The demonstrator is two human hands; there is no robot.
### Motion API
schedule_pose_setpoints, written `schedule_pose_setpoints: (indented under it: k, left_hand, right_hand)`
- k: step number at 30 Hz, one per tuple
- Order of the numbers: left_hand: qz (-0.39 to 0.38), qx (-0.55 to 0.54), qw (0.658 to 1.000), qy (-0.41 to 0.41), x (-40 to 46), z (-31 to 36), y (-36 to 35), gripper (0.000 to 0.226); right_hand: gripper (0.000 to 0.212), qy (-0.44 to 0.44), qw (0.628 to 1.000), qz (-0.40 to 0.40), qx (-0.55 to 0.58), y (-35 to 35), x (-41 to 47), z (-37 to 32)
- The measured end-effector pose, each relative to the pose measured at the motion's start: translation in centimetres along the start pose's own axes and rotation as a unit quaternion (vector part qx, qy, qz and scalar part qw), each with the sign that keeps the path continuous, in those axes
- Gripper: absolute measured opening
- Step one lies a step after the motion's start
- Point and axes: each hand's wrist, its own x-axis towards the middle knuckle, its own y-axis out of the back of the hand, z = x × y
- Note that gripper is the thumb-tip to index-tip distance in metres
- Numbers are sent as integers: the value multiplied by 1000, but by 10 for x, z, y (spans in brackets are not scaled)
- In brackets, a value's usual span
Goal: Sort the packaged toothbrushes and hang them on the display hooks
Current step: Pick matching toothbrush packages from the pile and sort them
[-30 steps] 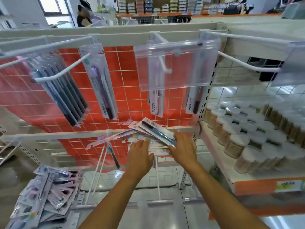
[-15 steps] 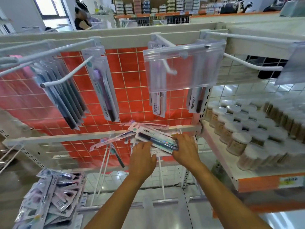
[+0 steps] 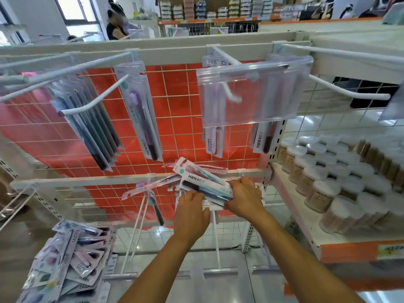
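Hands meet just below the lower crossbar (image 3: pixel 87 182) of the red grid panel (image 3: pixel 175 127). The right hand (image 3: pixel 244 199) curls its fingers over a fanned bundle of packaged toothbrushes (image 3: pixel 203 182); the left hand (image 3: pixel 191 212) presses spread fingers against the bundle's underside. Above the crossbar, toothbrush packs (image 3: pixel 142 114) hang on display hooks (image 3: pixel 94 103). Below it, left, lies a loose pile of packs (image 3: pixel 65 259).

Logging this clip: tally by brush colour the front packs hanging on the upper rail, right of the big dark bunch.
Purple brush pack: 1
Pink brush pack: 1
Dark brush pack: 1
Total: 3
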Motion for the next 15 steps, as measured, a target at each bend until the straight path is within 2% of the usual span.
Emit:
schedule_pose_setpoints:
  k: [7,12,15]
  left_hand:
    - [19,-7,1000,4,-1,2,1,37]
    - [26,-15,1000,10,-4,2,5,37]
    - [33,-35,999,14,-7,3,10,42]
  right_hand:
    - [43,0,999,4,52,9,-4,-5]
    - [16,0,995,22,97,16,-11,-2]
    - [14,6,992,21,127,18,-17,0]
